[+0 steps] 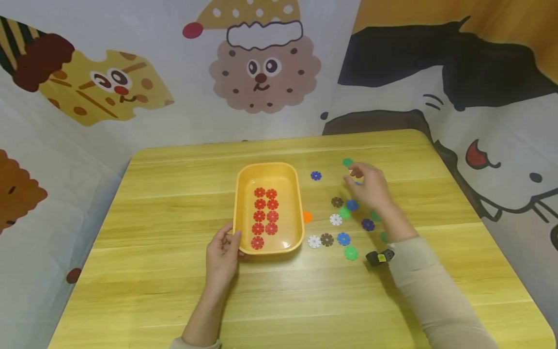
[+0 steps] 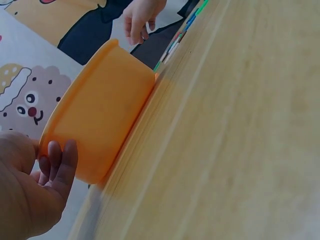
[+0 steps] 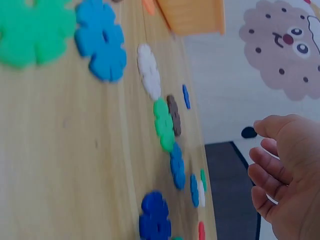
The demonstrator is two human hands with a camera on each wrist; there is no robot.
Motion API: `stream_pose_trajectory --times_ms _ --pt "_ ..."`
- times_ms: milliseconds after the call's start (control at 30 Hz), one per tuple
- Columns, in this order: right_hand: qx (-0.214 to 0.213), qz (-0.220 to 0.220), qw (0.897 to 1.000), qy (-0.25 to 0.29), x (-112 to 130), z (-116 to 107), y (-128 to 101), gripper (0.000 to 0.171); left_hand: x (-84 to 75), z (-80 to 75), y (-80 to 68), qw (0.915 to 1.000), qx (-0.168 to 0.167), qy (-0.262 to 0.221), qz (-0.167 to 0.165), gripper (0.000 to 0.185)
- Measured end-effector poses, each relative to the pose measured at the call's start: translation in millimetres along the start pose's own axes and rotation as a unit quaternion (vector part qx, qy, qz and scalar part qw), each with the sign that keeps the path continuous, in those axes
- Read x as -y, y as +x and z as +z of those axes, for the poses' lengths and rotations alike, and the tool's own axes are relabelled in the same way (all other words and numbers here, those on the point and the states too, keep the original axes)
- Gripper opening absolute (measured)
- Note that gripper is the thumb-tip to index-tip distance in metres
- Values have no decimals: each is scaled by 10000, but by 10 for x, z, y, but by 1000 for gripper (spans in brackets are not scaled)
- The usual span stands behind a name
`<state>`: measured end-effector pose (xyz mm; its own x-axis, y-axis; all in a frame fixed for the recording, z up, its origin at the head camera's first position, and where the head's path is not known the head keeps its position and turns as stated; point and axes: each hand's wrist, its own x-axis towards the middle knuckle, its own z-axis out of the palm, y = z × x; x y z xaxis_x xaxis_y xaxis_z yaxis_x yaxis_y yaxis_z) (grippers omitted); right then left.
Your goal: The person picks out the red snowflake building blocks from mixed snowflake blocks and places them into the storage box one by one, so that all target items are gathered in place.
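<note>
A yellow plastic tray [image 1: 301, 203] stands on the table with several red snowflake discs [image 1: 259, 216] laid flat inside it, in two columns. My left hand [image 1: 223, 254] grips the tray's near left corner; in the left wrist view its fingers [image 2: 67, 167] lie against the outer wall. Over the loose snowflake discs at the right hovers my right hand [image 1: 369, 186], its fingers loosely bent with nothing in them. Beneath or beside it are a green disc [image 1: 347, 162], a blue disc [image 1: 352, 205] and a brown disc [image 1: 337, 202]. The hand hides part of the pile.
More discs are scattered right of the tray, among them a white disc [image 1: 314, 242], a dark blue disc [image 1: 368, 224] and an orange disc [image 1: 307, 217] close by the tray wall. A cartoon-printed cloth [image 1: 174, 121] hangs behind the wooden table [image 1: 165, 194].
</note>
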<state>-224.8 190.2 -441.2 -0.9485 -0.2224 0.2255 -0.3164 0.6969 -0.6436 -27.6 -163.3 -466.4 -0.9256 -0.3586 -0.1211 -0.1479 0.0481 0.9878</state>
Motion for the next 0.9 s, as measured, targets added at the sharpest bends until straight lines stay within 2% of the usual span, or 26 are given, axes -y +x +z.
stream_pose_trajectory --times_ms 200,433,900 --pt "-12 107 9999 -31 -147 -68 -5 39 25 9 7 9998 -72 54 156 35" --pt "-16 187 9994 -276 -348 -171 -16 36 29 18 11 9998 -81 42 148 34" --pt "627 635 9949 -463 -542 -260 -67 36 8 5 5 10000 15 -51 56 37"
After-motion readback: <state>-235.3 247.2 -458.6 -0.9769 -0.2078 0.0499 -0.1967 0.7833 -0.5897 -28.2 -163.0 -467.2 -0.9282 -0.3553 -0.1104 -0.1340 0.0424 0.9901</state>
